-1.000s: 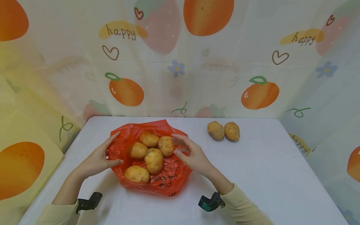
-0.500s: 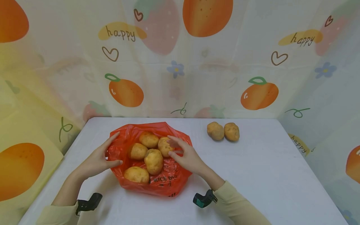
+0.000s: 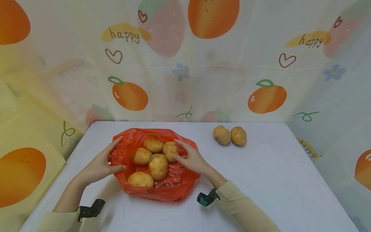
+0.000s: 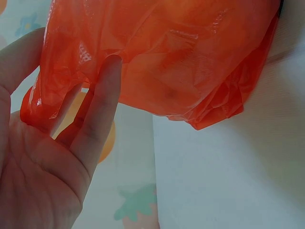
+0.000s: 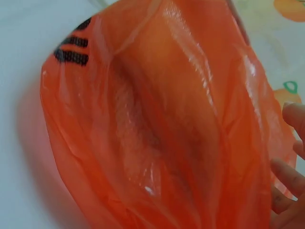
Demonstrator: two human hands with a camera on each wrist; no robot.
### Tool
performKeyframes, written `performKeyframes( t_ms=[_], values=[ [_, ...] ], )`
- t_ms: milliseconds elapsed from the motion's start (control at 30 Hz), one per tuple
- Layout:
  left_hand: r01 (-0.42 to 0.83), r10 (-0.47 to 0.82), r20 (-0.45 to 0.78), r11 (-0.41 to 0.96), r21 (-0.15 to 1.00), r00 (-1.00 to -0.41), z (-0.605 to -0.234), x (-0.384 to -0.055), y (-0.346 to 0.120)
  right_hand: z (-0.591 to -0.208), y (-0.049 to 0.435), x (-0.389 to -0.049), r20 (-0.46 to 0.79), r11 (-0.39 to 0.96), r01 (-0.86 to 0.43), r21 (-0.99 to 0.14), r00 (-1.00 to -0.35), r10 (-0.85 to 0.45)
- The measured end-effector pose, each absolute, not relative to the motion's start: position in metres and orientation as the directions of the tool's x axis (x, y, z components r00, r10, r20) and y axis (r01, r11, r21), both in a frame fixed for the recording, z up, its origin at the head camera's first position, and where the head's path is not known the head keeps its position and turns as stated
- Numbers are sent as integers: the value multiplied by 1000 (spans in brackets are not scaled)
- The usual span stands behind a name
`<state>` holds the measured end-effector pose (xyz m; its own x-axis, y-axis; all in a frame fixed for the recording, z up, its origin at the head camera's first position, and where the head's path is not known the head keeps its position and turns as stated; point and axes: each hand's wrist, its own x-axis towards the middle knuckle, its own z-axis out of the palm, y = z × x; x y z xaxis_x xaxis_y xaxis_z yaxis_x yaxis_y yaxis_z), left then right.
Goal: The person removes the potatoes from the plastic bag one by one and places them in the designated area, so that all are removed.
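A red plastic bag [image 3: 171,193] with black lettering sits on the table, its mouth facing up. Several potatoes [image 3: 158,166] lie inside it. My left hand [image 3: 95,166] holds the bag's left rim, thumb over the inside and fingers along the outside; red film stretches past these fingers [image 4: 112,78] in the left wrist view. Over the right rim reaches my right hand [image 3: 192,159], thumb and fingers spread apart beside the rightmost potato [image 3: 170,150]. In the right wrist view the bag's side [image 5: 157,119] fills most of the picture, with only some fingertips [image 5: 288,176] at the right edge.
Two potatoes [image 3: 222,135] stand side by side near the back of the white table [image 3: 269,180], right of the bag. A fruit-printed cloth [image 3: 203,83] hangs behind and along both sides. Each wrist wears a black camera [image 3: 208,197].
My right hand has moved left, farther over the bag's mouth. The bag's right rim has spread slightly to the right and its back edge has sunk. My left hand has barely moved.
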<state>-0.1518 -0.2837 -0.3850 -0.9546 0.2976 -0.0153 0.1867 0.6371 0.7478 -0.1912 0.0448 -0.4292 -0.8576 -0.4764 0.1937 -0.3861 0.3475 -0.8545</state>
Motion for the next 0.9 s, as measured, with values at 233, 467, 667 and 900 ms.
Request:
performKeyframes(
  t_ms=[233, 467, 667, 900],
  values=[
    [188, 296, -14, 641, 744, -955, -385, -152, -284, -435, 45, -200, 141, 372, -343, -862, -869, -474],
    [200, 299, -1, 640, 742, -954, -385, -152, -284, -416, 43, -193, 68, 387, -267, -883, -888, -456],
    [191, 298, -11, 639, 745, -955, -386, -152, -284, -435, 42, -206, 23, 483, -251, -839, -903, -429],
    [188, 296, -11, 632, 752, -955, -385, -151, -283, -435, 41, -210, 44, 533, -291, -795, -903, -427]
  ],
)
